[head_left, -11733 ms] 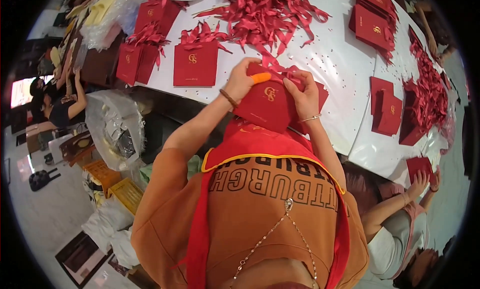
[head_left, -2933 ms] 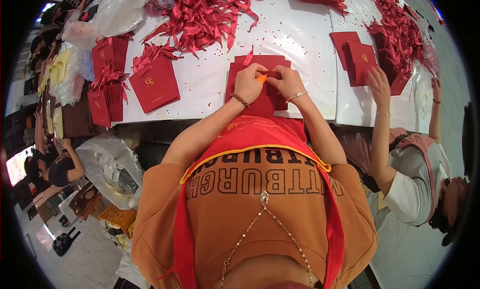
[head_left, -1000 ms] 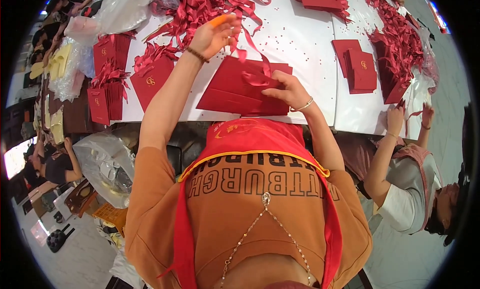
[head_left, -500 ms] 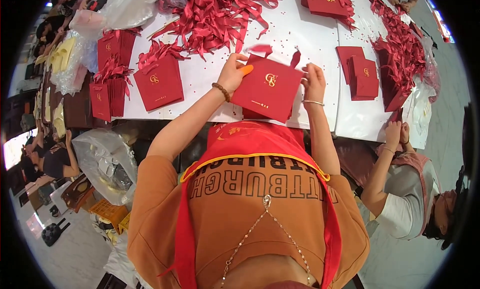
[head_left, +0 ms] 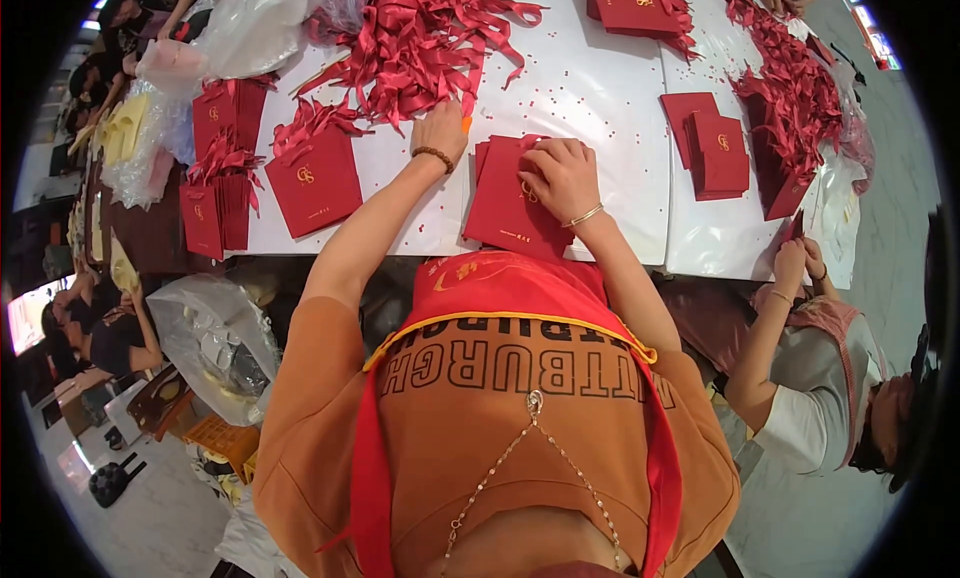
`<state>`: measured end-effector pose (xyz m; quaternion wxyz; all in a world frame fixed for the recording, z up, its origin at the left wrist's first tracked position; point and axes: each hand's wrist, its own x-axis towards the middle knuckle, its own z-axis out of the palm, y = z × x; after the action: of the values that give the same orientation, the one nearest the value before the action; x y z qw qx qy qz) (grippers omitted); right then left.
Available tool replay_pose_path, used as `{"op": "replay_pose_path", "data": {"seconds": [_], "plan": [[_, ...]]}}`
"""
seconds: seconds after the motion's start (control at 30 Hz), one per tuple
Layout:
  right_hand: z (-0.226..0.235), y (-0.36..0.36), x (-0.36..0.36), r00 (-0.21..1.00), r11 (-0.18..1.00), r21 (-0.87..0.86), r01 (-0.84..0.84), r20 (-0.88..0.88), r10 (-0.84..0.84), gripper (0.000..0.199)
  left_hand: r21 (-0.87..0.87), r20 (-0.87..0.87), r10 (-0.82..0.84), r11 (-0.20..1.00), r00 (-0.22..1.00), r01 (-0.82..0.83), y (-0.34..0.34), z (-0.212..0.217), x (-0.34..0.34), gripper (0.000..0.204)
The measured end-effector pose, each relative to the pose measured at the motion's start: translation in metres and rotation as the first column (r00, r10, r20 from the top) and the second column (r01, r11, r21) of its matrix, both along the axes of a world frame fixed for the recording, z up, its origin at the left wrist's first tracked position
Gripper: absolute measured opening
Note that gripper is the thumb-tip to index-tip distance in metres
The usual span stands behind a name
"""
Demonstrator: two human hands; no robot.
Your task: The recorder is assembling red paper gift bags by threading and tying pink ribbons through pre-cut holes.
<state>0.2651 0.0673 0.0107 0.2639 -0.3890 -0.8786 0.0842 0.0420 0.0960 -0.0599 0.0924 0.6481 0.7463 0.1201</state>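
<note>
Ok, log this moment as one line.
left hand: at ribbon pile | right hand: flat on red bag | white table

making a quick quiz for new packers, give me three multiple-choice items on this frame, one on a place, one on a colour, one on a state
1. Where does the right hand rest?
A. on the flat red paper bag in front of the person
B. on the clear plastic sack
C. on the floor

2. What colour is the ribbon pile?
A. blue
B. red
C. white

3. How is the red paper bag under the right hand lying?
A. standing upright and open
B. hanging from a hook
C. flat on the white table

Answers:
1. A, the right hand presses on the bag at the table's near edge.
2. B, the loose ribbons heaped beyond the left hand are red.
3. C, the bag lies flat on the white table with its gold emblem partly covered by the hand.
</note>
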Motion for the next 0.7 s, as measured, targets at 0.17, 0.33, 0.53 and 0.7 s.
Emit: {"op": "replay_pose_path", "data": {"seconds": [0.17,0.33,0.53,0.7], "plan": [[-0.002,0.001,0.000,0.994,0.997,-0.011,0.076,0.081,-0.075,0.020,-0.032,0.139,-0.095,0.994,0.986,0.101,-0.010,0.009,-0.012,0.016],[-0.002,0.002,0.002,0.978,0.995,-0.026,0.096,0.188,-0.089,0.025,-0.198,0.916,0.094,0.952,0.390,0.234,-0.054,0.060,-0.032,0.009],[-0.008,0.009,-0.001,0.992,0.978,-0.209,-0.026,0.117,0.051,0.026,0.172,0.921,-0.057,0.947,-0.385,0.273,-0.064,0.142,-0.060,0.047],[-0.005,0.016,-0.004,0.997,0.938,-0.346,-0.018,0.063,0.042,0.024,0.438,0.861,-0.390,0.895,-0.327,0.087,-0.063,0.192,-0.065,0.035]]}}
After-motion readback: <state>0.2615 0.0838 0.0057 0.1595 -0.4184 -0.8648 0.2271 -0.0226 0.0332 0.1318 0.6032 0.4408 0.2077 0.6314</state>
